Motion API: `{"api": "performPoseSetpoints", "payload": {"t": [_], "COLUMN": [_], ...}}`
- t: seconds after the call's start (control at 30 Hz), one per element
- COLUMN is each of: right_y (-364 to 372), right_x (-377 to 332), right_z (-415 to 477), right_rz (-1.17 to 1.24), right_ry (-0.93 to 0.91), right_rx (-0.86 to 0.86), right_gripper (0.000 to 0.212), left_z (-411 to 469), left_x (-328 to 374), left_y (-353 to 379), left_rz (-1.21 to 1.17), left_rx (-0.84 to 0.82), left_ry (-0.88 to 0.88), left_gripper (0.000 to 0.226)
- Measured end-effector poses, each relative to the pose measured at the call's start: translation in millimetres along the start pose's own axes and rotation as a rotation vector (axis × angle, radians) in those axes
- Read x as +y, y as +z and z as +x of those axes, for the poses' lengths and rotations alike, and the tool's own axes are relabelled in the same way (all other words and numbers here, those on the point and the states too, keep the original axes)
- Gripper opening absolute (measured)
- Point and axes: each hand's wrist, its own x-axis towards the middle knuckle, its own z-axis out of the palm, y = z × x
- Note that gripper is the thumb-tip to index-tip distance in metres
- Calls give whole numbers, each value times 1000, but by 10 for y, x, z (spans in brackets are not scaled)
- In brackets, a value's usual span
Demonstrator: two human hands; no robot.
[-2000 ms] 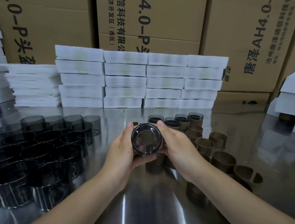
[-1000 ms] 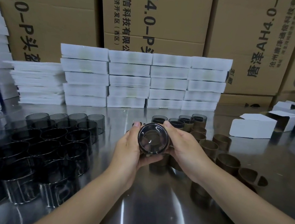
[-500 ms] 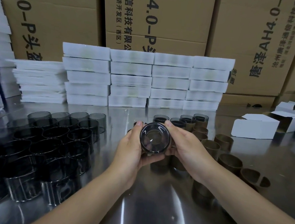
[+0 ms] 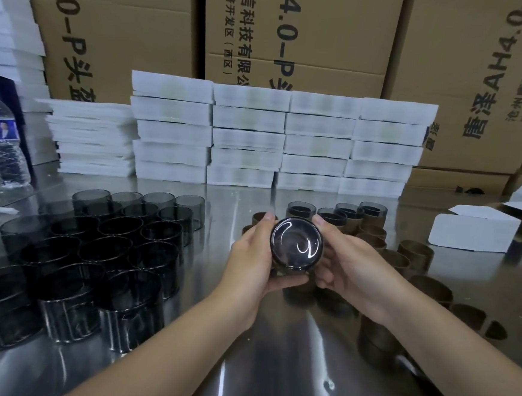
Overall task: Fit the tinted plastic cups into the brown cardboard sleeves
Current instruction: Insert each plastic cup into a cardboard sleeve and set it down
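Above the steel table (image 4: 271, 370), tinted plastic cup (image 4: 296, 243) clamped between left hand (image 4: 253, 259) and right hand (image 4: 346, 267), fingers closed round its wall, glossy base toward camera; judged light, rigid, slippery, best gripped by sidewall; sleeve not discernible.
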Motion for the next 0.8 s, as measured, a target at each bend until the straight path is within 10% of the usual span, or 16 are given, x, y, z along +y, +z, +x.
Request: {"api": "performPoseSetpoints", "payload": {"t": [0.53,0.8], "right_y": [-104,-99], "right_x": [-157,-418], "right_z": [34,699], "right_rz": [120,-186], "right_ry": [172,32], "right_rx": [-148,117], "right_gripper": [33,9], "left_z": [-44,-52], "left_x": [-6,-77], "left_y": [42,106], "left_rz": [-94,129], "left_rx": [52,-9], "left_ry": [-18,-139], "left_gripper": [36,25]}}
